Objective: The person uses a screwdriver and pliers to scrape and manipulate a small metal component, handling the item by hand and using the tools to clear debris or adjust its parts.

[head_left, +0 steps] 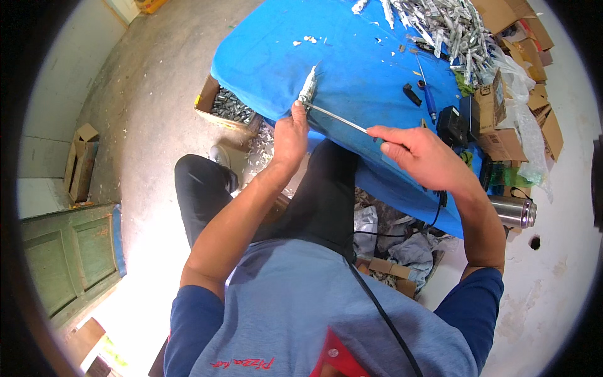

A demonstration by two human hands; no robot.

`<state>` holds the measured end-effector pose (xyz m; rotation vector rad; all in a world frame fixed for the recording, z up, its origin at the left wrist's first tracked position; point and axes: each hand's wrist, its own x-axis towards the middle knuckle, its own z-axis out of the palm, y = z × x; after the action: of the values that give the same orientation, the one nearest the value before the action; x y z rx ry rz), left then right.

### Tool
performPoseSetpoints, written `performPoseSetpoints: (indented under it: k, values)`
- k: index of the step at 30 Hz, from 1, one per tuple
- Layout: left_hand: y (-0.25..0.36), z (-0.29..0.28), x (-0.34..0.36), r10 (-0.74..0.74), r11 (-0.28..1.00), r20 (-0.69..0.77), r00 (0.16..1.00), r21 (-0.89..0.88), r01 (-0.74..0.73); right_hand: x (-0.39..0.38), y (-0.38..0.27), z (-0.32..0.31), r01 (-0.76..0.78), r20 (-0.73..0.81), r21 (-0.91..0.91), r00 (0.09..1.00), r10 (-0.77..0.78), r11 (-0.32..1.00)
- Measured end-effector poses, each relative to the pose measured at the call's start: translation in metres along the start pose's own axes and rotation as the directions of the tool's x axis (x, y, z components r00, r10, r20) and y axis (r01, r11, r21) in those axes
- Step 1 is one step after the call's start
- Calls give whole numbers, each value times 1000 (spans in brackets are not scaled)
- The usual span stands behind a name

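The person's left grip (pixel 291 137) is closed around the lower end of a slim, whitish-silver tube-shaped piece (pixel 308 85), thumb up along it, at the near edge of a counter covered in bright blue cloth (pixel 264 50). The right grip (pixel 419 154) is wrapped around the near end of a thin, straight metal rod (pixel 336 117), which slants across to the left thumb; whether its tip touches the piece is too small to tell. Beyond the right grip, on the cloth, lie a screwdriver with a blue handle (pixel 430 103) and a small black oblong part (pixel 412 94). A heap of similar whitish-silver pieces (pixel 452 47) covers the far right. Left of the counter, an open brown cardboard box (pixel 205 94) holds many short grey metal cylinders (pixel 231 105)
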<state>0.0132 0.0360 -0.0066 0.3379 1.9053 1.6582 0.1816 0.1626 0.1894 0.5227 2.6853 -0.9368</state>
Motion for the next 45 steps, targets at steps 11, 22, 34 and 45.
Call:
performPoseSetpoints:
  k: [11,22,34,45]
  values:
    - [-5,4,5,-15,996,1,1000,-92,15,-16,32,49,-228,129,678,973,192,699]
    - [1,2,2,-54,998,-25,998,13,54,4,0,-1,49,-41,-133,998,-54,990]
    - [-5,10,8,34,999,-64,997,27,-33,-7,32,50,-402,325,823,912,250,400]
    - [5,2,3,-96,994,11,995,-44,96,-2,34,50,110,-242,23,965,-101,994]
